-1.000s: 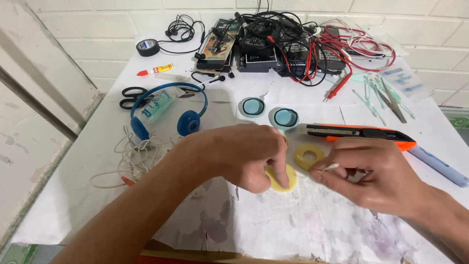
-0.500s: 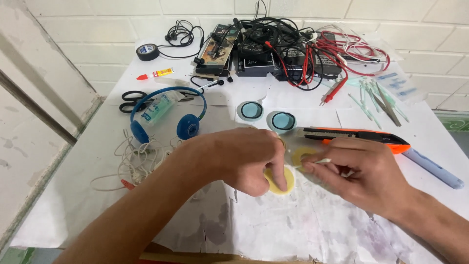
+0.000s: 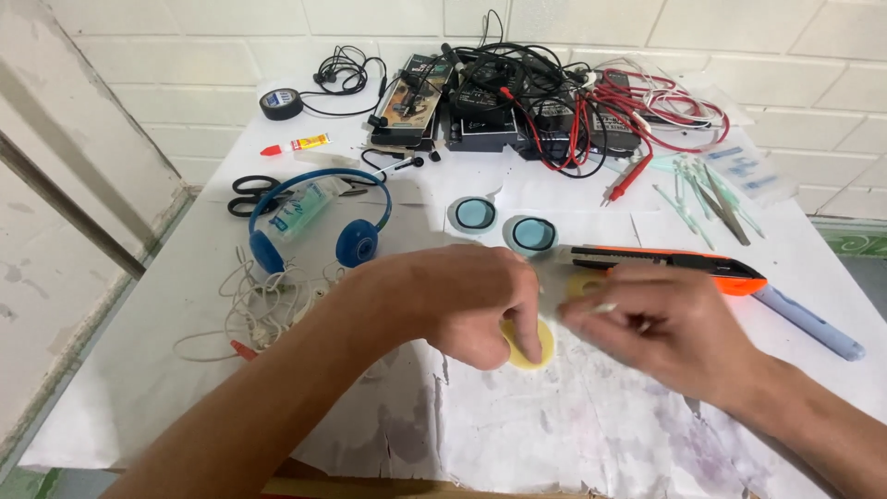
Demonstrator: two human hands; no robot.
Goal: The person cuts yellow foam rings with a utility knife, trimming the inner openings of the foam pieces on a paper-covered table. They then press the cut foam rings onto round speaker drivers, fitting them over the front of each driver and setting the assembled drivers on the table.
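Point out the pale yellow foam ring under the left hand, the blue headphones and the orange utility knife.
pale yellow foam ring (image 3: 539,349), head view, on its exposed right edge.
blue headphones (image 3: 357,243), head view, on the right ear cup.
orange utility knife (image 3: 684,263), head view, on the middle of its body.
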